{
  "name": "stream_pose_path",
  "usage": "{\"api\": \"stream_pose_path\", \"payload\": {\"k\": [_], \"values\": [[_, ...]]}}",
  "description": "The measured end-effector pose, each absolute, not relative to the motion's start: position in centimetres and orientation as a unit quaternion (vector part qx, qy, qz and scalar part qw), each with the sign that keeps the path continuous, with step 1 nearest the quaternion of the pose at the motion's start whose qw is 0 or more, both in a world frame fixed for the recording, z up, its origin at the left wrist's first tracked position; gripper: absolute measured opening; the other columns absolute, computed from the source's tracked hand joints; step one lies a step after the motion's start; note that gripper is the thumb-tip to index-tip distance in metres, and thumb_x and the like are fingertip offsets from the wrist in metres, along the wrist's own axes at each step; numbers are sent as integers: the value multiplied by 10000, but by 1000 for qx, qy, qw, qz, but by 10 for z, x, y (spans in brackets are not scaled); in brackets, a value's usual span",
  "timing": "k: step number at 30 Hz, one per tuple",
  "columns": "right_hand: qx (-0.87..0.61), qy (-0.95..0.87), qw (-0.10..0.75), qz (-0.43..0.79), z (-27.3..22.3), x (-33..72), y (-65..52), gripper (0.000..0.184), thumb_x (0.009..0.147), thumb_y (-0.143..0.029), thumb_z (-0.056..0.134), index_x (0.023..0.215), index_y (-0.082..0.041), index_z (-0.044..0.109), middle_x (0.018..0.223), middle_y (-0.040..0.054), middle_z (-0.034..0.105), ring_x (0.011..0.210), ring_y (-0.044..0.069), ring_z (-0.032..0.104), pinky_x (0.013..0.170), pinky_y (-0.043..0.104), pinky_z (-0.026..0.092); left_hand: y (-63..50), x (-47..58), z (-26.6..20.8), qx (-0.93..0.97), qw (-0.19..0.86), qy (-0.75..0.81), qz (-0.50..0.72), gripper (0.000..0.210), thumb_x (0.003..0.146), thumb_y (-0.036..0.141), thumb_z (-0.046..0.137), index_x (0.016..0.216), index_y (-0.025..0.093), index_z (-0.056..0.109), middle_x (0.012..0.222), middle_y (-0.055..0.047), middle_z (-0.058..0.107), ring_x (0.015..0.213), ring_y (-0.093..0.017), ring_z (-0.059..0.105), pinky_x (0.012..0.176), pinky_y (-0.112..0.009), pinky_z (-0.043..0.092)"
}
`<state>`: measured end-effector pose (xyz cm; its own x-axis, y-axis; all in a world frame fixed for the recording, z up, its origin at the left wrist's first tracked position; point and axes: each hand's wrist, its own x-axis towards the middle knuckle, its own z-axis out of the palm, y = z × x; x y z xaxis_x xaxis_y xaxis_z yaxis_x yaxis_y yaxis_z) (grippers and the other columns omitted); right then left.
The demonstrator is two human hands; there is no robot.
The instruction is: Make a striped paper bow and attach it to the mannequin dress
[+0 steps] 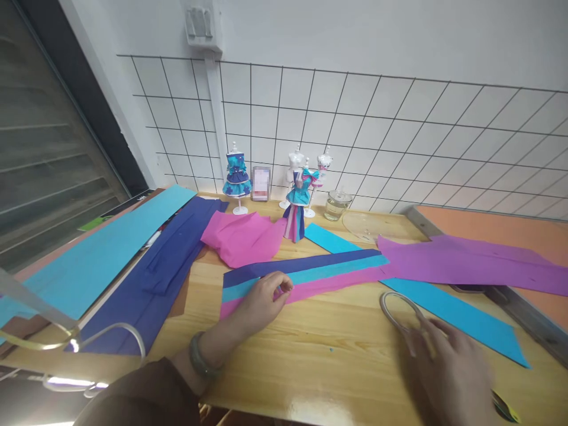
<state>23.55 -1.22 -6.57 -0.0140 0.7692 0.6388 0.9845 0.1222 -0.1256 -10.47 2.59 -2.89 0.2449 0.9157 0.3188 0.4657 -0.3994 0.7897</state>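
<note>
A long layered strip of crepe-like paper (341, 269), banded dark blue, turquoise and pink, lies on the wooden table. My left hand (268, 296) rests over the strip's left part. Its thumb and fingertips are curled together, and I cannot make out what is between them, if anything. Low on the right is my right hand (452, 361), blurred by motion, with its fingers closed on the edge of a thin pale ring (393, 305) that looks like a narrow tape roll. A bright blue strip (461, 313) passes beside that hand, under the purple sheet (470, 260).
Dressed miniature mannequins (237, 180), a phone-like screen (261, 183) and a glass of liquid (338, 204) stand at the back. A pink sheet (244, 236) lies mid-table; dark blue (146, 290) and light blue sheets (106, 248) are left. Yellow-and-black handles (506, 407) show lower right.
</note>
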Motion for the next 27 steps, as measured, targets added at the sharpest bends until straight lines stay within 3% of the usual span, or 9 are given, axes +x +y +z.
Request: {"api": "stream_pose_path", "payload": {"k": [4, 9, 17, 27], "values": [[-502, -791, 335, -104, -54, 158, 3, 234, 822, -259, 465, 1024, -203, 570, 1009, 109, 594, 1004, 265, 514, 833, 447, 398, 26, -104, -30, 739, 300, 459, 392, 112, 760, 90, 447, 780, 177, 514, 795, 3, 556, 737, -107, 509, 668, -223, 407], [-416, -839, 348, -49, -31, 85, 20, 212, 837, -234, 481, 1026, -203, 572, 961, 84, 620, 971, 228, 528, 834, 414, 393, 26, -105, -30, 743, 298, 461, 383, 118, 760, 94, 447, 791, 178, 524, 806, 0, 553, 733, -109, 503, 666, -227, 406], [-398, -854, 334, -19, -28, 61, 27, 163, 822, -298, 523, 955, -217, 572, 874, 54, 628, 888, 218, 535, 887, 460, 290, 25, -105, -28, 755, 286, 456, 374, 177, 737, 57, 438, 820, 187, 526, 829, -4, 563, 799, -129, 510, 716, -240, 408], [-422, -832, 359, 2, -33, 61, 20, 69, 836, -217, 496, 875, -209, 552, 786, 22, 629, 794, 181, 539, 850, 403, 292, 23, -104, -26, 764, 306, 450, 347, 171, 769, 92, 435, 848, 187, 553, 827, -7, 575, 779, -126, 522, 701, -233, 413]]}}
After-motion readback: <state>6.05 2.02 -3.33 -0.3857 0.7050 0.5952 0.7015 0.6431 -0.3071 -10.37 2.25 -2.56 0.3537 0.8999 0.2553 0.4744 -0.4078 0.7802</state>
